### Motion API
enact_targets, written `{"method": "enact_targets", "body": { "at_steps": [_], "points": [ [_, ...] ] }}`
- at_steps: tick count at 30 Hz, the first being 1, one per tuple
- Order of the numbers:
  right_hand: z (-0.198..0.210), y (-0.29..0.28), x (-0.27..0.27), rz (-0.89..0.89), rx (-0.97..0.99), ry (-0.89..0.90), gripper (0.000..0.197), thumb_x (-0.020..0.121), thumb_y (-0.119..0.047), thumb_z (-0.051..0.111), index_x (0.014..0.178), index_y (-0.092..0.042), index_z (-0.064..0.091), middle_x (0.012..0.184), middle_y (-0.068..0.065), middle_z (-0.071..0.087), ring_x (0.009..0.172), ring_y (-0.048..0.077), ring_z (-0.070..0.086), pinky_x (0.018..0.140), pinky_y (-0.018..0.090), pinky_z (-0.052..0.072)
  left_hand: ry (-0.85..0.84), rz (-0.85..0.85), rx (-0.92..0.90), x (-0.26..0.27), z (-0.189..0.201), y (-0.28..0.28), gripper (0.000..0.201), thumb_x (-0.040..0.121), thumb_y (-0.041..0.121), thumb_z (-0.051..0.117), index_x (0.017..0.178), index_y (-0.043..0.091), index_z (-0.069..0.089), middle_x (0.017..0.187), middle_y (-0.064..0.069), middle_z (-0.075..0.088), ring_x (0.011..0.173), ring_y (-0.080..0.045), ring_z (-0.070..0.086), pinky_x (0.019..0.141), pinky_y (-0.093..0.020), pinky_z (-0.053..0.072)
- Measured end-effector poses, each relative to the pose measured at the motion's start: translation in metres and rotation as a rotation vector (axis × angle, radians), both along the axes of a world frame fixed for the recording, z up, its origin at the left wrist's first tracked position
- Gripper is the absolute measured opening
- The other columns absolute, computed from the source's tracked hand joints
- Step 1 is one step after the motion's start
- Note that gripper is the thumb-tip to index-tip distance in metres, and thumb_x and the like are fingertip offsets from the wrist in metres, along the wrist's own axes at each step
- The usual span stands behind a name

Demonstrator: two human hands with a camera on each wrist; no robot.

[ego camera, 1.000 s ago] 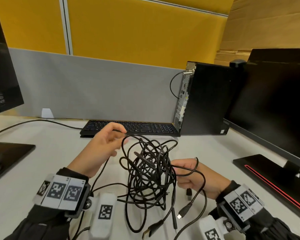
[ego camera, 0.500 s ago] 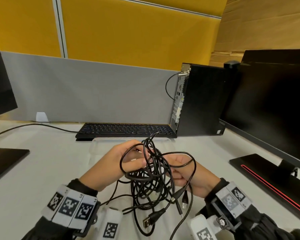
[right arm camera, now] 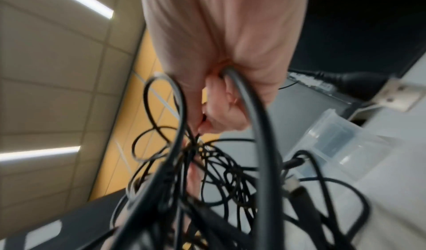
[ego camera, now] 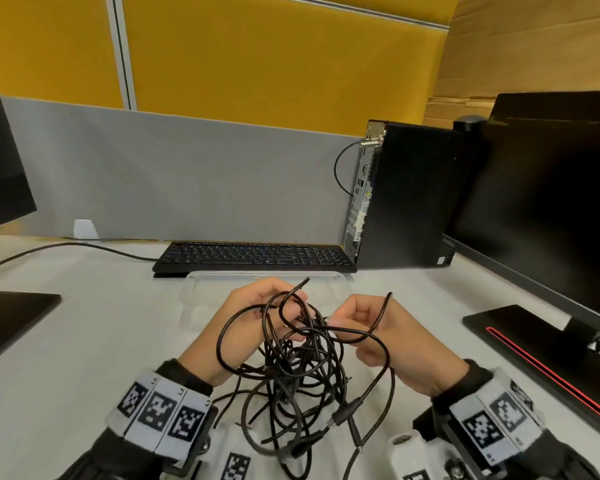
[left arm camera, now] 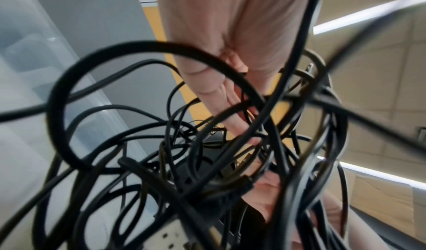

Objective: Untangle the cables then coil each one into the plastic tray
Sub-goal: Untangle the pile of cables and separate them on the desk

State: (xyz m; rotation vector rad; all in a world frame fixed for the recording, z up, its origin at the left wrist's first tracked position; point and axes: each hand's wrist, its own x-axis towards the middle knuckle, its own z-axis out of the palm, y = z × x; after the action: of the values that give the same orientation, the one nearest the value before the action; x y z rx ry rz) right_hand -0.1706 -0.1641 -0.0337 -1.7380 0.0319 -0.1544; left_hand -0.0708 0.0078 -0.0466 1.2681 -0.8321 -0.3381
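Nearest, the cables (ego camera: 302, 368) are held as one black knot above the desk (ego camera: 84, 341); since a second ago the loops have been drawn in and the two hands brought closer together. The left hand (ego camera: 253, 313) is curled around strands at 10 o'clock of the knot, the right hand (ego camera: 368, 327) pinching one strand at 2 o'clock. Farther off, at 12 o'clock, the plastic tray (ego camera: 201, 282) holds no coil, so untangling is judged barely begun.

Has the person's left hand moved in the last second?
Yes. The left hand has come in from the left of the cable tangle, now gripping it near the right hand, below the keyboard.
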Motion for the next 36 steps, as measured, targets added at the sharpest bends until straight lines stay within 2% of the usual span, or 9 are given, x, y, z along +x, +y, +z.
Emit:
{"method": "enact_targets", "body": {
  "at_steps": [7, 11, 15, 21, 25, 27, 31, 34, 36],
  "points": [
    [0.000, 0.012, 0.005, 0.013, -0.092, -0.124, 0.007, 0.085, -0.003, 0.063, 0.078, -0.003, 0.061, 0.046, -0.012, 0.055, 0.037, -0.002, 0.042, 0.041, 0.007, 0.031, 0.056, -0.076, 0.003, 0.006, -0.001, 0.007, 0.047, 0.062, 0.010, 0.077, 0.104, 0.004, 0.057, 0.083, -0.008, 0.071, 0.075, -0.021, 0.068, 0.064, -0.028, 0.056],
    [0.001, -0.001, 0.000, 0.084, -0.114, -0.003, 0.012, 0.084, -0.024, 0.068, 0.091, -0.016, 0.073, 0.062, -0.010, 0.056, 0.048, 0.005, 0.033, 0.048, 0.019, 0.027, 0.085, -0.024, 0.059, 0.005, -0.002, 0.005, 0.028, 0.077, -0.002, 0.070, 0.100, 0.006, 0.057, 0.080, -0.002, 0.070, 0.074, -0.014, 0.067, 0.058, -0.028, 0.055],
    [-0.002, 0.000, 0.001, 0.018, -0.055, -0.017, 0.009, 0.082, -0.008, 0.068, 0.088, -0.013, 0.072, 0.073, 0.002, 0.060, 0.047, 0.006, 0.036, 0.045, 0.017, 0.029, 0.081, -0.040, 0.108, 0.002, -0.002, 0.002, 0.018, 0.083, -0.001, 0.061, 0.098, 0.007, 0.056, 0.080, -0.002, 0.067, 0.072, -0.011, 0.065, 0.051, -0.028, 0.053],
    [-0.005, 0.010, 0.006, -0.034, -0.123, -0.059, 0.010, 0.075, -0.007, 0.075, 0.072, -0.014, 0.068, 0.057, -0.006, 0.060, 0.048, 0.002, 0.042, 0.044, 0.013, 0.027, 0.132, -0.035, 0.089, 0.002, -0.005, 0.002, 0.023, 0.083, -0.003, 0.062, 0.100, 0.005, 0.047, 0.074, 0.001, 0.063, 0.065, -0.015, 0.063, 0.045, -0.034, 0.052],
    [0.000, 0.007, 0.006, -0.023, -0.132, -0.024, 0.007, 0.075, -0.014, 0.076, 0.080, -0.018, 0.073, 0.076, 0.005, 0.070, 0.061, 0.008, 0.051, 0.046, 0.015, 0.031, 0.157, -0.014, 0.097, 0.002, -0.005, 0.000, 0.019, 0.084, -0.005, 0.060, 0.096, 0.004, 0.048, 0.070, 0.002, 0.061, 0.059, -0.015, 0.060, 0.043, -0.032, 0.052],
    [0.008, -0.003, 0.002, 0.009, -0.298, 0.045, 0.015, 0.085, -0.013, 0.067, 0.090, -0.025, 0.072, 0.088, -0.006, 0.073, 0.071, 0.005, 0.058, 0.052, 0.017, 0.040, 0.205, 0.015, 0.080, 0.005, -0.006, 0.000, 0.017, 0.084, -0.007, 0.058, 0.094, 0.004, 0.049, 0.073, -0.003, 0.060, 0.060, -0.017, 0.059, 0.044, -0.032, 0.051],
    [0.035, -0.025, -0.017, -0.123, -1.014, 0.105, 0.032, 0.096, -0.017, 0.045, 0.080, -0.042, 0.058, 0.072, -0.019, 0.063, 0.066, -0.006, 0.056, 0.060, 0.011, 0.039, 0.293, 0.048, 0.024, 0.006, -0.007, 0.000, 0.015, 0.085, -0.009, 0.055, 0.091, 0.004, 0.048, 0.074, -0.008, 0.058, 0.058, -0.016, 0.059, 0.047, -0.032, 0.052],
    [0.048, -0.006, -0.030, -0.182, -0.997, -0.117, 0.026, 0.093, -0.015, 0.049, 0.082, -0.038, 0.058, 0.071, -0.013, 0.062, 0.063, -0.002, 0.054, 0.056, 0.012, 0.038, 0.327, 0.088, -0.011, 0.005, -0.008, -0.004, 0.015, 0.084, -0.010, 0.054, 0.085, 0.003, 0.049, 0.074, -0.010, 0.055, 0.053, -0.015, 0.059, 0.045, -0.030, 0.052],
    [0.053, 0.019, -0.035, 0.074, -0.885, -0.253, 0.018, 0.089, -0.017, 0.062, 0.095, -0.034, 0.060, 0.088, -0.016, 0.060, 0.082, -0.003, 0.055, 0.068, 0.007, 0.039, 0.330, 0.115, -0.037, 0.004, -0.009, -0.006, 0.016, 0.084, -0.015, 0.052, 0.088, 0.001, 0.050, 0.073, -0.013, 0.053, 0.049, -0.014, 0.059, 0.044, -0.028, 0.052]
  ]
}}
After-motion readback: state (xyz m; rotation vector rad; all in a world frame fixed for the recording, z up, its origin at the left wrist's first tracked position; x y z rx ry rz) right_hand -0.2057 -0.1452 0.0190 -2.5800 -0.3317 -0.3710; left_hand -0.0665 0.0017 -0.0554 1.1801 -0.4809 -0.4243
